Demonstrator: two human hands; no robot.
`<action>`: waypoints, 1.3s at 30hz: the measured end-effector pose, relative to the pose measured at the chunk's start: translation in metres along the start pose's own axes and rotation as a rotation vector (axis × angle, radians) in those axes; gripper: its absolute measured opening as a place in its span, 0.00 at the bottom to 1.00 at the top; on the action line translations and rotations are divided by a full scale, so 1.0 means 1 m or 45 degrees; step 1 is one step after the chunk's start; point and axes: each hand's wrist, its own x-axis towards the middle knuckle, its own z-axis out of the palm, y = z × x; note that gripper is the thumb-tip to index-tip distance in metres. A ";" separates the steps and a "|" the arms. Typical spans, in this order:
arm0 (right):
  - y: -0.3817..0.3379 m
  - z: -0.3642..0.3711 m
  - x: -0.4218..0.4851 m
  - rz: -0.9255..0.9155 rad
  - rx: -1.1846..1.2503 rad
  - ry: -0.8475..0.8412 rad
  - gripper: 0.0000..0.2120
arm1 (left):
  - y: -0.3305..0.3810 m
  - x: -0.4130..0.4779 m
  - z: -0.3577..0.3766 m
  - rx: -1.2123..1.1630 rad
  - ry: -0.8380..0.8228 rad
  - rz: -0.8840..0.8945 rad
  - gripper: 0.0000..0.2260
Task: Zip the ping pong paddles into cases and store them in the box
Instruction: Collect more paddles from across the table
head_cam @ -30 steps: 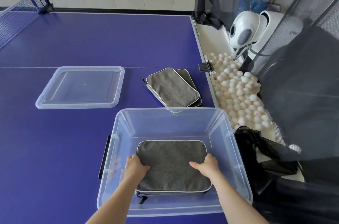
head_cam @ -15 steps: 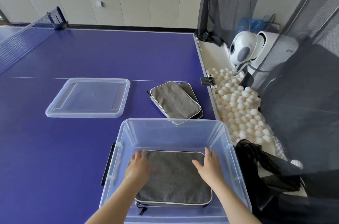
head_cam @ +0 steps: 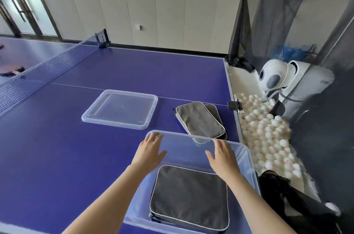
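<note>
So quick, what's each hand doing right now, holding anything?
Left hand: open, fingers spread, holding nothing, at the clear storage box.
Right hand: open, empty, above the box.

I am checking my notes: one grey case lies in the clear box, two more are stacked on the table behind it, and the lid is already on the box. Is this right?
Not quite. The head view shows the lid lying on the table, left of the stacked cases, not on the box. The case inside it is right.
</note>
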 end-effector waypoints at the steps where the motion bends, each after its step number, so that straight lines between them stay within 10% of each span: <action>1: -0.006 -0.001 0.003 -0.038 -0.023 -0.017 0.25 | -0.007 -0.003 -0.007 -0.012 0.021 -0.028 0.27; 17: -0.193 0.022 0.009 -0.646 -0.159 -0.208 0.30 | -0.161 -0.164 -0.077 0.146 0.046 -0.844 0.32; 39: -0.558 0.122 -0.115 -1.087 -0.261 -0.390 0.32 | -0.392 -0.382 -0.160 0.010 0.165 -1.221 0.32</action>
